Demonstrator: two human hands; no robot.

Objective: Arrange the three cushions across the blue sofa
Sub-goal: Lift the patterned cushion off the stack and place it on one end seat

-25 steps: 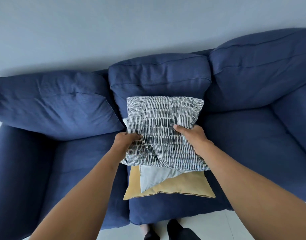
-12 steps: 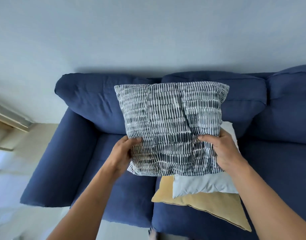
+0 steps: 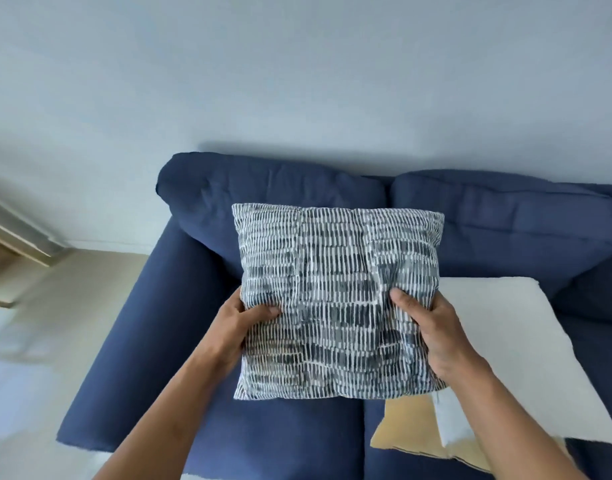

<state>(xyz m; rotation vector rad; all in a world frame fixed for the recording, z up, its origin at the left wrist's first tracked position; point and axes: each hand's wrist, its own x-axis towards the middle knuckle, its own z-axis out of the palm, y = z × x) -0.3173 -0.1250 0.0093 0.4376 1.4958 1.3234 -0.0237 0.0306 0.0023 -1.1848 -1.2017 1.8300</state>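
The person holds the patterned cushion up in front of the left end of the blue sofa, and what the next move seems to turn on is this: the cushion hangs over the left seat with its top edge level, running side to side along the left back pad, so it likely only needs to go forward and down to lean there. The left hand clamps the cushion's lower left edge, thumb on the front face, and the right hand pinches the lower right part the same way, bunching the cloth into a fold above the thumb. Both hands are about equally near; neither leads. The cover is a thin woven fabric, white with rows of short dark dashes, square and only softly filled, so it sags a little between the grips. The white cushion lies flat on the seat to the right, on top of the yellow cushion, whose corner pokes out beneath. The sofa's cloth looks matte and plump.
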